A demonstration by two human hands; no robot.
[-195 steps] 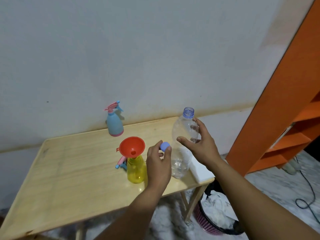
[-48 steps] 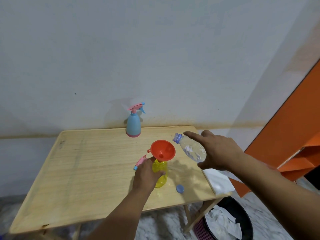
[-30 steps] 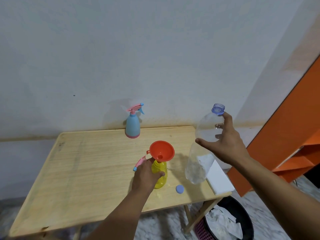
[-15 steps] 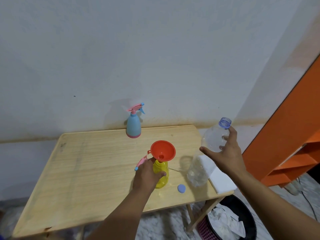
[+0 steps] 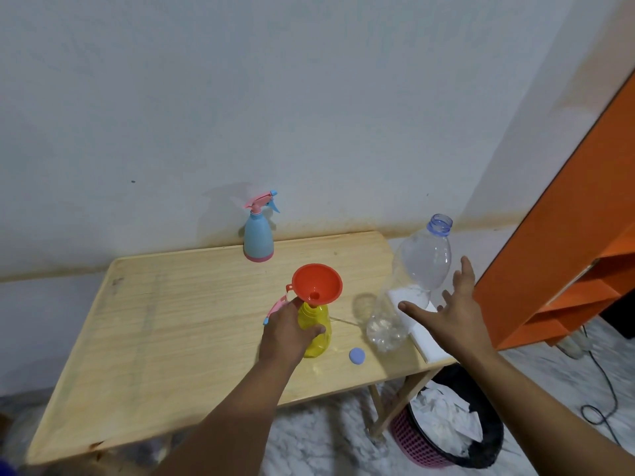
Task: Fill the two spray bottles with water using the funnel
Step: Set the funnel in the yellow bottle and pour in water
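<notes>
A yellow spray bottle (image 5: pixel 318 333) stands near the table's front right with an orange funnel (image 5: pixel 317 284) in its neck. My left hand (image 5: pixel 287 333) grips that bottle's body. Its pink spray head (image 5: pixel 275 309) lies behind my hand. A clear plastic water bottle (image 5: pixel 410 286) stands uncapped on the table to the right, nearly empty. My right hand (image 5: pixel 450 312) is open just beside it, fingers spread, not touching it. The bottle's blue cap (image 5: pixel 356 356) lies on the table. A blue spray bottle (image 5: pixel 258 240) with a pink head stands at the back by the wall.
The wooden table (image 5: pixel 171 321) stands against a white wall. A white flat block (image 5: pixel 424 333) lies on its right edge. A pink bin (image 5: pixel 446 431) with paper sits on the floor under that corner. Orange shelving (image 5: pixel 577 269) rises at the right.
I poured from the clear bottle into the funnel, raised it upright, and set it down on the table. My right hand has let go of it and opened.
</notes>
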